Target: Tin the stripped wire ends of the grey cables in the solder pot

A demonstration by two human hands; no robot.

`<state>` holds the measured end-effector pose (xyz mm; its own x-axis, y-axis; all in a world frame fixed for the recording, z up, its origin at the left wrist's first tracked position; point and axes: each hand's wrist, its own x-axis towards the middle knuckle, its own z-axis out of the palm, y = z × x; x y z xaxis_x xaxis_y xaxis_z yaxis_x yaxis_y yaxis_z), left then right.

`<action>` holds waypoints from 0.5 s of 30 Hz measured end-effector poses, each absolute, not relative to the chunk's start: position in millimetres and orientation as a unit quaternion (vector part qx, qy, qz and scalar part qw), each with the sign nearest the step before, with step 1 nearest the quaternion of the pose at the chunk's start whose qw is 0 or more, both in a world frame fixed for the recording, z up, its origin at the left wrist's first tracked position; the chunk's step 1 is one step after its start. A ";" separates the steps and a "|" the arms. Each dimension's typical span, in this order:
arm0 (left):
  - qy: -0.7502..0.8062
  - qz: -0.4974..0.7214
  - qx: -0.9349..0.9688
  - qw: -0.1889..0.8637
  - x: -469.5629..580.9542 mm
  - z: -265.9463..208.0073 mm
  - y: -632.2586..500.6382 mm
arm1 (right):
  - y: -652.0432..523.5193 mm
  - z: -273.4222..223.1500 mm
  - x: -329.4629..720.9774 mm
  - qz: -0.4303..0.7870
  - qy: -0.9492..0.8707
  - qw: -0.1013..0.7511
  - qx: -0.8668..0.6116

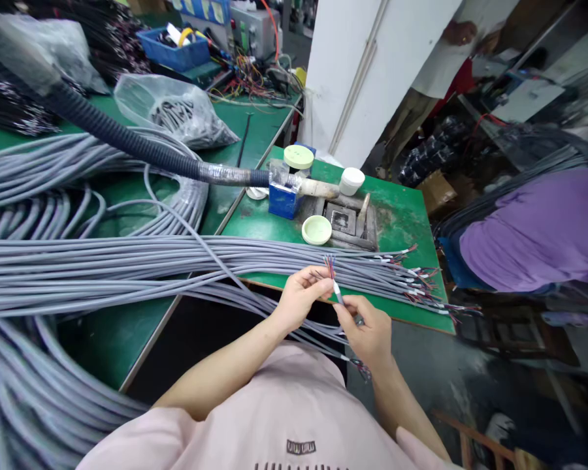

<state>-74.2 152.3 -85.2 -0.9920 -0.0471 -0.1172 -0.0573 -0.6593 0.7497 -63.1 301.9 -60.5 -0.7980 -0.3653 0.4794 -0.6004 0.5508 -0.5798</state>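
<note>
Between my two hands stands the end of a grey cable (340,295), its thin coloured wires (330,262) fanned out at the top above a white band. My right hand (367,328) pinches the grey jacket below that band. With thumb and fingers closed, my left hand (306,295) grips the wires at their base. Behind both hands a thick bundle of grey cables (255,254) runs across the green bench, its stripped ends (421,281) lying to the right. More cable ends (360,367) hang in front of the bench edge, by my right wrist.
A soldering pot (343,220) sits on the green board (396,202), under a ribbed extraction hose (142,145). Near it are a pale green lid (316,230) and a white jar (351,181). Coiled cables (34,391) fill the left. A person in purple (543,225) is at right.
</note>
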 end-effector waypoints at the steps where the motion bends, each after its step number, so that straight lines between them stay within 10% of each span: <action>1: 0.411 0.909 -0.066 -0.008 -74.9 -84.6 152.4 | 301.6 -60.9 -63.1 0.377 -0.870 0.156 0.278; 15: 0.413 0.903 -0.105 -0.058 -79.7 -78.9 154.5 | 300.2 -61.0 -61.4 0.354 -0.878 0.149 0.286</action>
